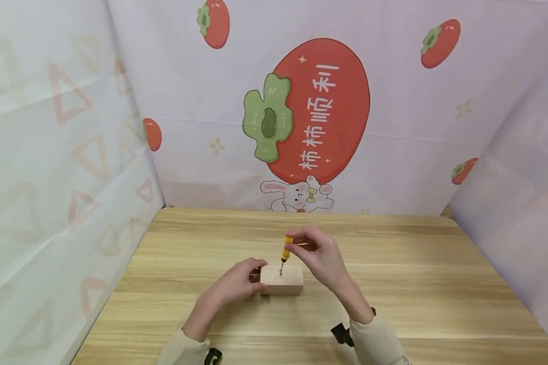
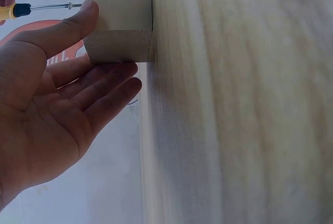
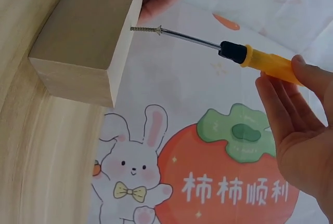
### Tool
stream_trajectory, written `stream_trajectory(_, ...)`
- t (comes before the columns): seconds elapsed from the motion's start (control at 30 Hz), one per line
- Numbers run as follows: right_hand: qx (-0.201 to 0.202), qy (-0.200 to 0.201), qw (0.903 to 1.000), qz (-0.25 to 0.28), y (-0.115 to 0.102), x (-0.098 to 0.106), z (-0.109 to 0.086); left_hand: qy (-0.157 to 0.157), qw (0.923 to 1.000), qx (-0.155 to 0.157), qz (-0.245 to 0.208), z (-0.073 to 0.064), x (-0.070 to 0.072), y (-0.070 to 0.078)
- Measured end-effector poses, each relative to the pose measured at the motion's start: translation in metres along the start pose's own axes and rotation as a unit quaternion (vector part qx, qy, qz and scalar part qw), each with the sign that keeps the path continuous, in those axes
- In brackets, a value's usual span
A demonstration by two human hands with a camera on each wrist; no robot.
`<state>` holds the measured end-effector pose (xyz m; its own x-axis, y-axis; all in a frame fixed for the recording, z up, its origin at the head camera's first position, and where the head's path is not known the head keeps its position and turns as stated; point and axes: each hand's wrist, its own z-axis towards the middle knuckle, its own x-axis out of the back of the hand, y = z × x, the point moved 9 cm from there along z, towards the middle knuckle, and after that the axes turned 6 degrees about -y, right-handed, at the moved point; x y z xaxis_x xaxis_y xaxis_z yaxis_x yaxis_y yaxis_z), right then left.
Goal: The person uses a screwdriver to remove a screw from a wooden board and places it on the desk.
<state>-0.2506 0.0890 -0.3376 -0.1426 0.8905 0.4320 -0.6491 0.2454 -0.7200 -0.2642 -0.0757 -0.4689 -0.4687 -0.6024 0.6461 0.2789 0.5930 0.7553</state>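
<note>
A pale wooden block (image 1: 281, 289) lies on the table, with a screw (image 3: 145, 29) standing partly sunk in its top face. My right hand (image 1: 318, 256) pinches the yellow handle of a screwdriver (image 3: 273, 67) between thumb and fingers. The screwdriver's tip meets the screw head, and its shaft leans slightly from upright. On the block's left end, my left hand (image 1: 237, 280) holds the block, thumb along the near side and fingers around the far side. In the left wrist view, the thumb lies close beside the screw.
The wood-grain table (image 1: 392, 289) extends around the block on all sides. Behind it hangs a white cloth (image 1: 201, 167) printed with red persimmons and a rabbit, and another patterned cloth (image 1: 41, 203) closes off the left. A black strap piece (image 1: 342, 334) sits by the right sleeve.
</note>
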Motion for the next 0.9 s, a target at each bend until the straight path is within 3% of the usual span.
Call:
stream_trajectory(0.13, -0.011, -0.046, 0.9987, 0.020, 0.006, -0.003, 0.002, 0.001, 1.0000, -0.005, 0.002, 0.000, 0.001, 0.001)
stream_trajectory(0.23, -0.033, -0.057, 0.9975, 0.026, 0.010, -0.004, 0.003, 0.002, 1.0000, -0.008, 0.003, 0.000, 0.001, 0.002)
stream_trajectory(0.37, -0.045, -0.034, 0.9982, 0.022, 0.011, -0.005, 0.002, 0.001, 1.0000, -0.006, 0.000, -0.001, 0.001, 0.001)
stream_trajectory(0.6, 0.011, 0.026, 0.9989, -0.038, -0.004, -0.007, 0.000, 0.000, 1.0000, 0.000, 0.007, -0.002, 0.000, -0.003)
stream_trajectory(0.9, 0.014, 0.039, 0.9986, -0.033, -0.005, -0.001, 0.001, 0.004, 0.9999, -0.008, 0.015, 0.002, 0.001, -0.002)
